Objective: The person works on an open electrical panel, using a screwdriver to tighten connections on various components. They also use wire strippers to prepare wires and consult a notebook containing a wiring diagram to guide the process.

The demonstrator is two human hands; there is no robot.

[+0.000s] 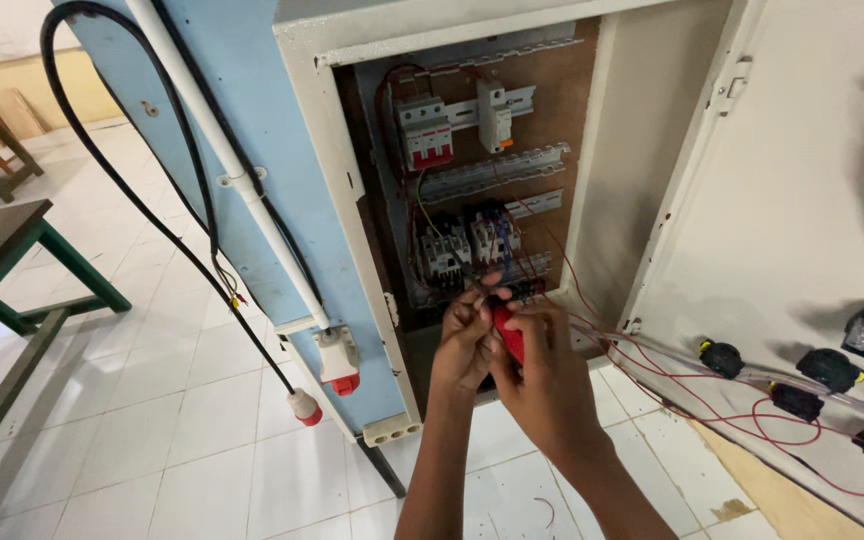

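**Two hands work at the bottom of an open wire box**

White floor tiles lie under a metal box [472, 40] with its door [802, 250] swung wide, so the parts inside show. Right hand [542, 375] grips a red-handled tool [508, 335] near the box's bottom edge. Left hand [467, 335] pinches thin wires [505, 262] to keep them steady.

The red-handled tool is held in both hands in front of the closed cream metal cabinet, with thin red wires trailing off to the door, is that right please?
Not quite: the cream metal cabinet is open, not closed, as the head view shows. Its door is swung aside, exposing the breakers. The red-handled tool is indeed held by the left hand and right hand, with thin red wires trailing to the door.
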